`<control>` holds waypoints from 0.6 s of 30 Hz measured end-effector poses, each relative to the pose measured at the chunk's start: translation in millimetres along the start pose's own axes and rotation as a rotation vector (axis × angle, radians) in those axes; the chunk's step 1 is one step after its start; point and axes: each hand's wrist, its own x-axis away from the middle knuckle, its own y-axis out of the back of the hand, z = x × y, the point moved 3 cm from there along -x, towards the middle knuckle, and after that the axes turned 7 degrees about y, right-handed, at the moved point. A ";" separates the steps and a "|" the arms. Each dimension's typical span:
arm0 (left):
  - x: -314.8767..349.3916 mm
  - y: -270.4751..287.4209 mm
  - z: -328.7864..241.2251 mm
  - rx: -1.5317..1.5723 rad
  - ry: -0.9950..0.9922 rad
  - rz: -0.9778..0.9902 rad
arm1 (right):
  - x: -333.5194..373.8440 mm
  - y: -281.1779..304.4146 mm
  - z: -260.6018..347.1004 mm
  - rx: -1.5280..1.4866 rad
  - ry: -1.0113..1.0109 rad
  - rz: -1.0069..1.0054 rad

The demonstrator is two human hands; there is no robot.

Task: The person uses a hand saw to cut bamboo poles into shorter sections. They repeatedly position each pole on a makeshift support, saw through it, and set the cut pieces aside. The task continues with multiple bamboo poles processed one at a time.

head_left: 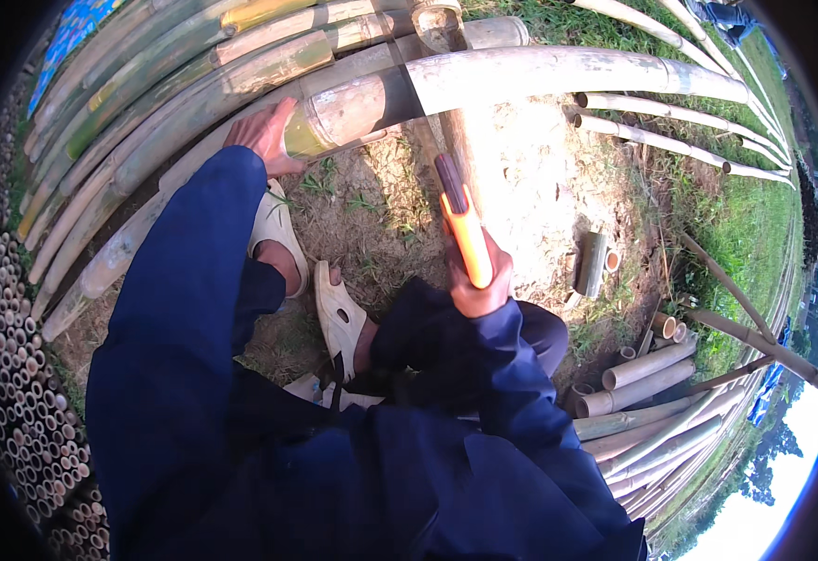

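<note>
Left side: row of long bamboo poles (pixel 133 164), green and tan, side by side. Far left edge: big stack of cut tubes (pixel 21 374), round ends facing out. Blue tarp (pixel 65 39) top left corner. Right of centre on the dirt (pixel 362 224): short green-grey tube (pixel 591 265), smaller tube (pixel 613 261) just beside it. Lower right: two tan logs (pixel 652 363) next to a pile of long canes (pixel 661 449). Grass (pixel 746 229) along the right, slanted posts (pixel 764 348) near it. Trees (pixel 760 470) and bright sky (pixel 755 524) bottom right.

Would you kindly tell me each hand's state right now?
Left hand: holding the thick, pale, round bamboo pole at its end.
Right hand: closed around the long orange saw handle.
</note>
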 end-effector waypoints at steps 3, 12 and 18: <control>-9.6 16.0 -9.8 -0.050 0.071 0.059 | -39.7 -21.7 -7.2 -0.015 0.078 0.005; -26.7 20.7 10.5 0.095 0.112 0.130 | 52.0 37.8 -29.1 0.067 0.069 0.024; -13.7 20.2 3.3 -0.016 0.091 0.108 | 62.0 49.1 15.5 0.077 0.208 -0.032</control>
